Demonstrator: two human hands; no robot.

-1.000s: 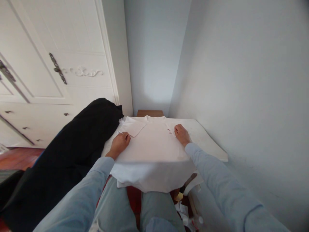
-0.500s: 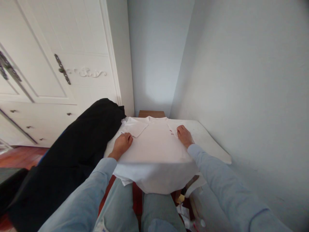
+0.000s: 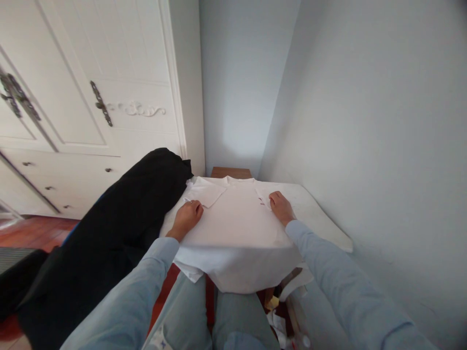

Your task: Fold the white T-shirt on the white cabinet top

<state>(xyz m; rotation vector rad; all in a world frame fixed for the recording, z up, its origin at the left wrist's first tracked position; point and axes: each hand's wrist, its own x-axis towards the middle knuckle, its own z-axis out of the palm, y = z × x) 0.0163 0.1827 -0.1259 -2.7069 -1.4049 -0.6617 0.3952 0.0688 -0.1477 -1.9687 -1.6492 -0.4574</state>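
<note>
A white T-shirt [image 3: 235,221] lies spread over a white-topped table [image 3: 323,218], its collar at the far side and its lower part hanging over the near edge. A small dark print shows on the right of its chest. My left hand [image 3: 188,218] is closed on the shirt's left side, just below the left sleeve [image 3: 207,192]. On the other side, my right hand [image 3: 281,207] pinches the shirt near the right sleeve, close to the print. Both sets of fingertips are partly hidden by the hands.
Black cloth [image 3: 120,228] is heaped along the left of the table, by a white wardrobe [image 3: 138,73]. A grey wall [image 3: 383,121] rises close on the right. Behind the table stands a brown wooden piece [image 3: 231,172]. Papers [image 3: 277,323] lie below at the right.
The whole view has shifted slightly to the right. Both hands stay closed at about the same places on the T-shirt, which looks nearly unchanged.
</note>
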